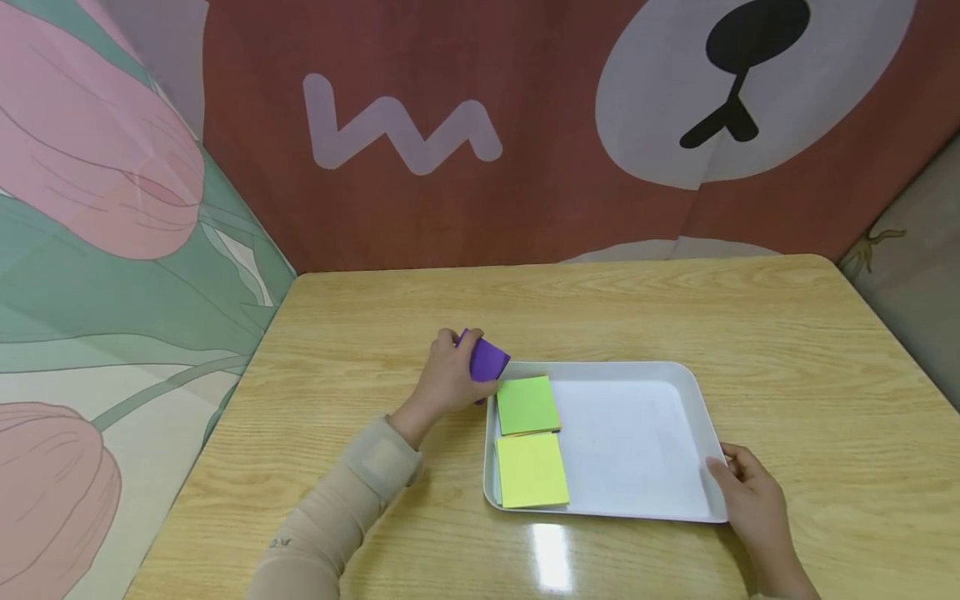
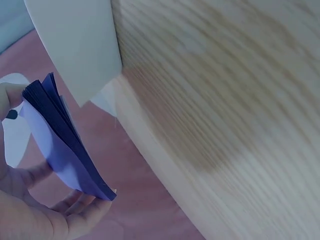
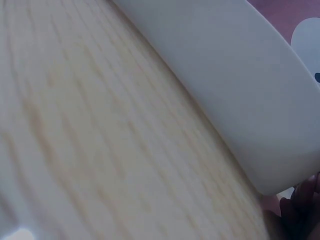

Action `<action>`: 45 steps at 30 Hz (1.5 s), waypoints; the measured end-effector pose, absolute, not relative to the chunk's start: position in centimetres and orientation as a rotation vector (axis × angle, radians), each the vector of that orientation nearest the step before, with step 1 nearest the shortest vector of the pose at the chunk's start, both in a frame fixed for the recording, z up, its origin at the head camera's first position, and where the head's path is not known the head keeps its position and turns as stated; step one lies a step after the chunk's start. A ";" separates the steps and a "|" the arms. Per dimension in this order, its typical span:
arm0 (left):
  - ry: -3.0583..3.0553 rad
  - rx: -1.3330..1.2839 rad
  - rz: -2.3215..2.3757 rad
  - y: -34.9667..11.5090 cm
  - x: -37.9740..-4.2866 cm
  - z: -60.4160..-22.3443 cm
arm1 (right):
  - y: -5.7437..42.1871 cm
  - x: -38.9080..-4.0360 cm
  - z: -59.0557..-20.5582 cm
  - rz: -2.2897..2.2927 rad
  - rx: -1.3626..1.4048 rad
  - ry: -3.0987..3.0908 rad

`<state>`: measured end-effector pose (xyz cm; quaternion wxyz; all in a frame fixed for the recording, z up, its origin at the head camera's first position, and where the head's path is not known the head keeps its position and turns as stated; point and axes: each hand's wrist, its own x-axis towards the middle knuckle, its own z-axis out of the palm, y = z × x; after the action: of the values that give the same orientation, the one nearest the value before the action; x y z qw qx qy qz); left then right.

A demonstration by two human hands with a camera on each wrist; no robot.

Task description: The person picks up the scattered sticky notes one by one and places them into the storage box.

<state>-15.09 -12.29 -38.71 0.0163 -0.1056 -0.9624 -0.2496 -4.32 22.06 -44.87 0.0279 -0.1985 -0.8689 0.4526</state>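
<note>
My left hand (image 1: 448,373) grips a stack of purple paper squares (image 1: 490,362) at the far left corner of a white tray (image 1: 626,442). Seen from the left wrist, the purple stack (image 2: 62,147) is tilted and its sheets fan apart at one end, with thumb and fingers on opposite edges. Inside the tray, along its left side, lie a green stack of paper squares (image 1: 528,405) and a yellow one (image 1: 533,471) nearer me. At the tray's right end my right hand (image 1: 756,504) holds the rim, thumb on top; its fingers (image 3: 300,202) show darkly in the right wrist view.
The tray rests on a wood-grain table (image 1: 360,333). Behind the table hangs a reddish-brown printed cloth (image 1: 450,217), and a floral cloth (image 1: 112,317) hangs at the left. Light reflects off the tabletop in front of the tray.
</note>
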 end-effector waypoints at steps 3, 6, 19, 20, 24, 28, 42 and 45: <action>-3.004 -0.348 -0.770 -12.0 -15.0 -38.7 | 22.1 -4.4 -44.9 1.410 -0.617 -2.683; -3.011 -0.371 -0.757 -11.7 -15.0 -38.7 | 22.1 -4.4 -44.8 1.417 -0.623 -2.684; -3.048 -0.492 -0.877 -9.6 -14.6 -38.1 | 22.2 -4.5 -44.8 1.423 -0.661 -2.694; -3.052 -0.499 -0.892 -9.4 -14.6 -38.1 | 22.2 -4.6 -44.8 1.423 -0.660 -2.695; -3.059 -0.548 -0.917 -8.5 -14.4 -38.1 | 22.3 -4.6 -44.9 1.413 -0.655 -2.698; -3.076 -0.630 -0.924 -7.7 -14.3 -38.5 | 22.4 -4.6 -45.0 1.398 -0.663 -2.696; -3.098 -0.871 -0.769 -6.9 -14.0 -40.2 | 22.2 -4.3 -45.2 1.400 -0.647 -2.696; -3.111 -0.895 -0.699 -7.0 -14.1 -40.3 | 22.2 -4.4 -45.2 1.420 -0.642 -2.679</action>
<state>-14.06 -7.02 -40.28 -0.0852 -0.2693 -0.9359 -0.2104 -4.38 22.17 -45.19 0.0211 -0.2072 -0.8641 0.4581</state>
